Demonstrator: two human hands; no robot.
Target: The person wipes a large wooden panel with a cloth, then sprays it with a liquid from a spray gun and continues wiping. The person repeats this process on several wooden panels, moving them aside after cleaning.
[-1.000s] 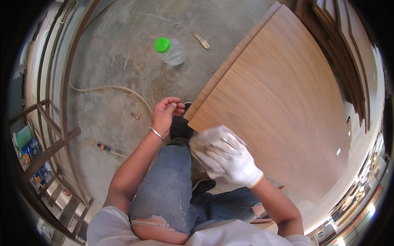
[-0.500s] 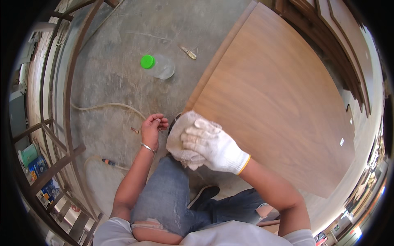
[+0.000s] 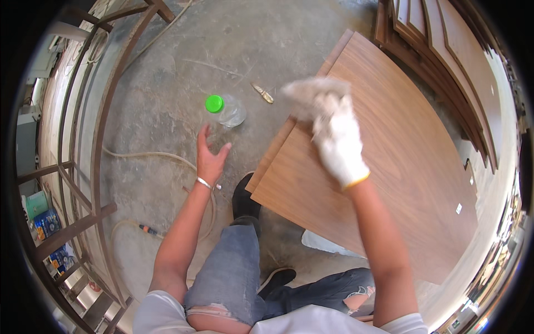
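Note:
My bare left hand (image 3: 211,157), a bracelet at its wrist, reaches out over the floor with thumb and fingers apart. Just beyond its fingertips lies a clear plastic bottle (image 3: 232,114) with a green cap, tipped on its side. My right hand (image 3: 335,133), in a white knitted glove, grips a pale rag (image 3: 317,92). The rag is over the left edge of a brown wood-grain panel (image 3: 389,150); motion blurs it, and I cannot tell whether it touches the surface. A second panel (image 3: 272,161) shows beneath the first along that edge.
A knife-like tool (image 3: 262,93) lies on the concrete floor beyond the bottle. A pale hose (image 3: 150,154) curls to the left, near a brown metal frame (image 3: 103,111). More panels (image 3: 445,72) lean stacked at the far right. My shoe (image 3: 245,195) is beside the panel's near corner.
My right hand has swept the rag away from me, up along the panel's left edge. My left hand has moved forward toward the bottle and its fingers have spread.

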